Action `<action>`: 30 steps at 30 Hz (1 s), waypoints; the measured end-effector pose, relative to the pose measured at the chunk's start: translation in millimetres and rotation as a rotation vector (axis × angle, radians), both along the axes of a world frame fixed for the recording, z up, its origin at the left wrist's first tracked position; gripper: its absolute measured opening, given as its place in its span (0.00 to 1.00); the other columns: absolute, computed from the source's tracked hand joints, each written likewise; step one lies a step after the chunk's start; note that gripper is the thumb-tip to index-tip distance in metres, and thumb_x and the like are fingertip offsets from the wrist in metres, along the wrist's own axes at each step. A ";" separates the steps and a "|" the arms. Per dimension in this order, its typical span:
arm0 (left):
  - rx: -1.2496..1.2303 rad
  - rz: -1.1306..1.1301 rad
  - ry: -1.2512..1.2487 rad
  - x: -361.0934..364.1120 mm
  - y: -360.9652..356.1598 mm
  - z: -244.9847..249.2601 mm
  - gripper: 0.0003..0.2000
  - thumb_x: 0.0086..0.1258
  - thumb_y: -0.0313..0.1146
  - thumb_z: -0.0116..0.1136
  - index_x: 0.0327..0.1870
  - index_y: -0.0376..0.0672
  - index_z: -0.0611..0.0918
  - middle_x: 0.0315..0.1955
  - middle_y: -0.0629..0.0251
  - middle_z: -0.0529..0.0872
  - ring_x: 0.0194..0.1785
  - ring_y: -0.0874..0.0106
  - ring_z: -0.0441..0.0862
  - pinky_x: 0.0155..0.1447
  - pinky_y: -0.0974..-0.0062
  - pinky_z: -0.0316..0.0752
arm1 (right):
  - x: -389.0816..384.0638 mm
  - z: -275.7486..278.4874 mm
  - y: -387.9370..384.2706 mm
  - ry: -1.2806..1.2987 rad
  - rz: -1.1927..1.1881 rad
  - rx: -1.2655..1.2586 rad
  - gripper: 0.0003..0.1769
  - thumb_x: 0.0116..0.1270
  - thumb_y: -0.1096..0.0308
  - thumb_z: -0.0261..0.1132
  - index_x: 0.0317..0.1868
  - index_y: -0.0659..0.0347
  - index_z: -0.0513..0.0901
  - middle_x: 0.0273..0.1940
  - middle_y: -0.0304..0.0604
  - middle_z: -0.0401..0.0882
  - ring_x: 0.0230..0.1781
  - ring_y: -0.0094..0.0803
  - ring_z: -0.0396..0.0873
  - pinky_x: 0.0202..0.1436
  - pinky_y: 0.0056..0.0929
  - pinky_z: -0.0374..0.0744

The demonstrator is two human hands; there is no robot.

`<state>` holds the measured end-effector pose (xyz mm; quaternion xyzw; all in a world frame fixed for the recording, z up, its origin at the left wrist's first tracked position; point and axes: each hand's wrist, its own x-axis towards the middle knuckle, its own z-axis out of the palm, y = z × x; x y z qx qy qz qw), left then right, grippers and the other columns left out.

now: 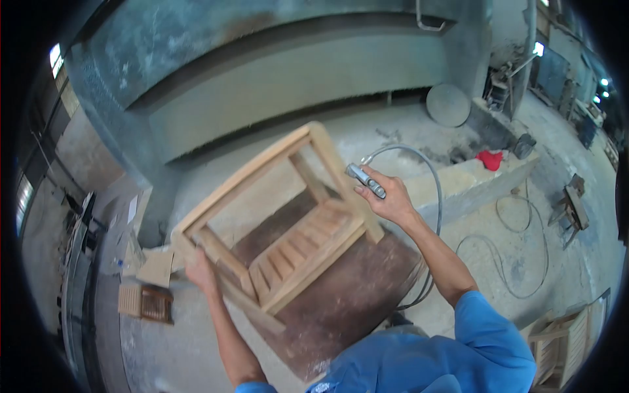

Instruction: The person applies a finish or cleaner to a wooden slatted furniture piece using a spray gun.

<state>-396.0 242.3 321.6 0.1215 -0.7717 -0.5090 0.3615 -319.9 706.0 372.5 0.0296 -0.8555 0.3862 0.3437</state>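
A small wooden chair (314, 237) with a slatted seat is tilted over a brown work surface (347, 308). My left hand (202, 272) is closed around the chair's frame at its left corner. In my right hand (392, 198) is a metal air blow gun (367, 181), its front end close to the chair's right upright. A grey hose (436, 180) runs from the gun and loops down past my right forearm. Part of the left hand's grip is hidden behind the wood.
A large blue-grey metal booth (295, 69) stands ahead, with a low ledge (458, 190) bearing a red cloth (489, 160). Hose coils lie on the floor at right. Other wooden pieces sit at lower left (145, 303) and lower right (560, 347).
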 end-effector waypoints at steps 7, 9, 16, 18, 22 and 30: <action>0.039 0.022 0.119 11.0 3.1 -13.1 0.20 0.68 0.36 0.63 0.54 0.29 0.80 0.44 0.59 0.85 0.44 0.69 0.80 0.51 0.69 0.75 | -37.4 159.9 119.0 0.657 -0.065 0.125 0.25 0.61 0.64 0.75 0.58 0.62 0.83 0.41 0.57 0.87 0.38 0.40 0.89 0.42 0.31 0.82; 0.062 0.015 0.125 25.0 11.0 -4.3 0.20 0.68 0.36 0.63 0.54 0.29 0.80 0.43 0.61 0.85 0.43 0.69 0.79 0.49 0.70 0.74 | -60.3 199.7 153.2 0.658 -0.066 0.075 0.25 0.62 0.60 0.75 0.58 0.59 0.83 0.40 0.54 0.88 0.37 0.41 0.89 0.41 0.32 0.82; -0.022 0.112 0.080 73.0 22.1 -30.4 0.15 0.67 0.32 0.57 0.50 0.31 0.81 0.37 0.63 0.83 0.39 0.71 0.77 0.43 0.71 0.74 | -190.6 238.3 261.1 0.700 -0.132 0.348 0.26 0.63 0.57 0.73 0.61 0.53 0.82 0.47 0.52 0.87 0.46 0.46 0.87 0.48 0.35 0.81; -0.052 0.189 -0.066 106.3 28.6 -48.6 0.14 0.63 0.31 0.54 0.45 0.32 0.82 0.33 0.61 0.82 0.35 0.70 0.78 0.38 0.67 0.73 | -223.5 215.2 292.4 0.631 -0.109 0.443 0.26 0.65 0.64 0.71 0.64 0.54 0.80 0.54 0.50 0.85 0.53 0.40 0.85 0.54 0.32 0.79; -0.009 0.419 -0.203 161.2 66.1 -70.7 0.11 0.54 0.32 0.57 0.34 0.34 0.81 0.27 0.64 0.83 0.30 0.71 0.78 0.33 0.64 0.74 | -341.8 141.4 372.7 0.498 0.008 0.473 0.22 0.74 0.68 0.63 0.66 0.64 0.76 0.63 0.49 0.80 0.63 0.34 0.77 0.66 0.31 0.73; 0.170 0.367 0.011 237.1 112.9 -120.6 0.25 0.54 0.32 0.64 0.55 0.34 0.80 0.48 0.55 0.86 0.53 0.67 0.82 0.59 0.67 0.76 | -359.5 50.1 354.5 0.548 -0.234 0.751 0.22 0.79 0.65 0.56 0.68 0.67 0.73 0.65 0.53 0.76 0.65 0.39 0.76 0.67 0.33 0.73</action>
